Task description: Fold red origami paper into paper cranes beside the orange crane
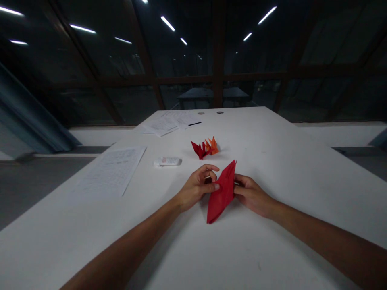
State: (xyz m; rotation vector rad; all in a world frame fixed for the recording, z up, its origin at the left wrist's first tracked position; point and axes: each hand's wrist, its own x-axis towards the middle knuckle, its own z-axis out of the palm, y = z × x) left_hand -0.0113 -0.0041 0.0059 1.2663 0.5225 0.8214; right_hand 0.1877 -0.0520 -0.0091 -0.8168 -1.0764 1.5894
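Note:
A folded sheet of red origami paper (221, 195), roughly diamond-shaped, is held tilted just above the white table. On its left edge my left hand (199, 185) grips it, thumb on the near face and the index finger curled above. From the right, my right hand (252, 195) pinches the other edge; its fingertips are partly hidden behind the paper. Beyond my hands stand a dark red folded paper crane (199, 150) and an orange one (213, 146), close together and seeming to touch.
A white correction-tape-like case (166, 161) lies left of the cranes. Written sheets (113, 171) lie at the left edge, with more papers (166, 123) and a black pen (194, 124) farther back. Two small round discs (201, 113) sit near the far edge, before dark windows.

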